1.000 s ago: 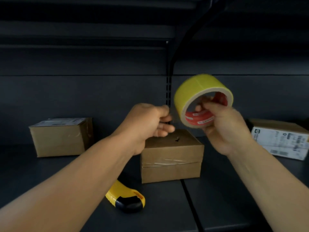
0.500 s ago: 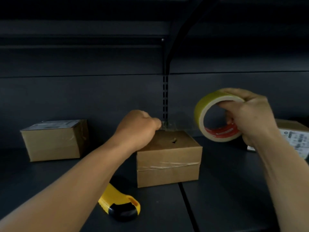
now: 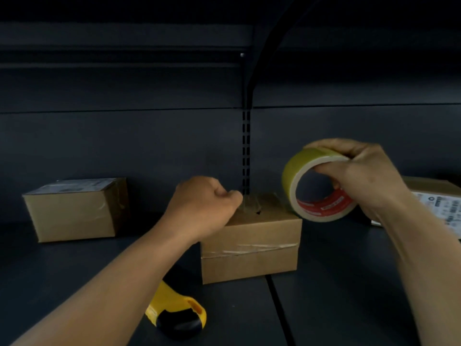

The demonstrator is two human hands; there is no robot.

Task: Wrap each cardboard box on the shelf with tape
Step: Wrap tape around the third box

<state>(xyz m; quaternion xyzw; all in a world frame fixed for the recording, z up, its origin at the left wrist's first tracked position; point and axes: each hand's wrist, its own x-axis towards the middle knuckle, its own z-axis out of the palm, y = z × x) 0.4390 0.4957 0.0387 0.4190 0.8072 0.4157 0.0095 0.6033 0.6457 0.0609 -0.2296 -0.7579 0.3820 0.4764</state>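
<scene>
Brown cardboard box (image 3: 250, 242) mid-shelf: my left hand (image 3: 203, 211) pinches the clear tape end onto its top, right hand (image 3: 361, 178) clamps the yellow tape roll (image 3: 318, 186); slack could wrinkle the strip.

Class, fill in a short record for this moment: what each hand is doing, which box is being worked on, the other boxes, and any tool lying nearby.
left hand: pinches the clear tape end down on the middle box
right hand: grips the tape roll, held just right of that box
middle box: on the shelf, clear tape already across its front
left box: apart, untouched
right box: printed label, partly behind the right arm
utility knife: yellow and black, under the left forearm
</scene>
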